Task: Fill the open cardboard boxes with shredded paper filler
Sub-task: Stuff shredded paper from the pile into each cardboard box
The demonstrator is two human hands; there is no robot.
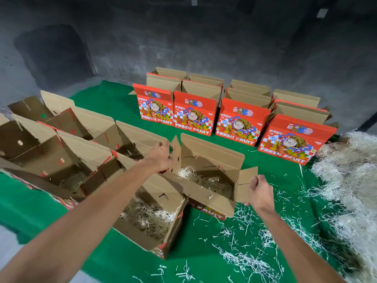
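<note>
Hands are both working on one open box (212,176) sitting near the middle of the green mat (204,252). The left hand (161,155) is pinching the box's left side flap (175,154), fingers curled onto the cardboard edge. The right hand (260,190) is gripping the right side flap (245,183), thumb and fingers closed on its outer edge — the flap is folding outward. Shredded paper (206,181) is lying in the bottom of this box, covering the floor only thinly.

A second open box (151,217) is sitting just beside it, toward the mat's near edge, with a layer of filler (149,219) inside. More open boxes (61,139) are crowding the mat's left edge, their flaps tilting up; some are showing a little filler, others are too shadowed to tell.

Red printed boxes (234,117) marked FRESH FRUIT are standing upright in rows along the mat's far edge, top flaps raised. A big heap of shredded paper (350,180) is lying at the right edge — loose strands (244,256) are trailing across the near right corner.
</note>
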